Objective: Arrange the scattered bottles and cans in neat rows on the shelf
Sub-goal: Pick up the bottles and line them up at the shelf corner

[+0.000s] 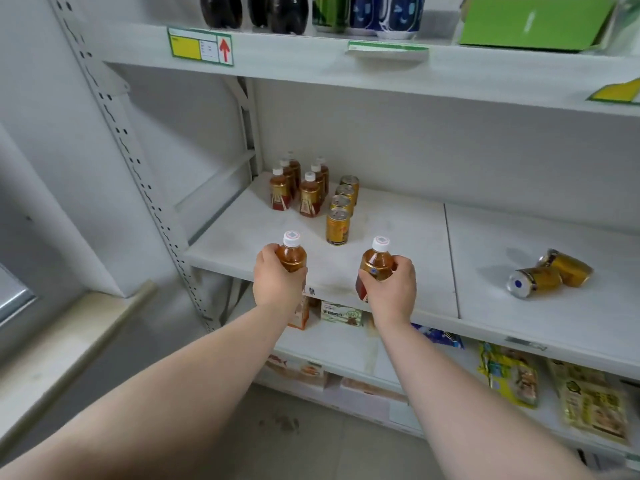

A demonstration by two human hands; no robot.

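My left hand (277, 282) grips an upright amber tea bottle (292, 252) with a white cap at the front edge of the white middle shelf (398, 237). My right hand (393, 289) grips a second amber tea bottle (377, 258), tilted slightly. Further back on the left, several matching bottles (300, 187) stand in two rows. Beside them stands a single row of several gold cans (341, 211). Two gold cans (550, 273) lie on their sides at the right of the shelf.
The upper shelf (346, 69) carries dark soda bottles (256, 10), blue and green cans (377, 13) and a green box (533, 24). The lower shelves hold cartons (341, 311) and snack packets (509, 374). A perforated upright post (138, 168) bounds the left side.
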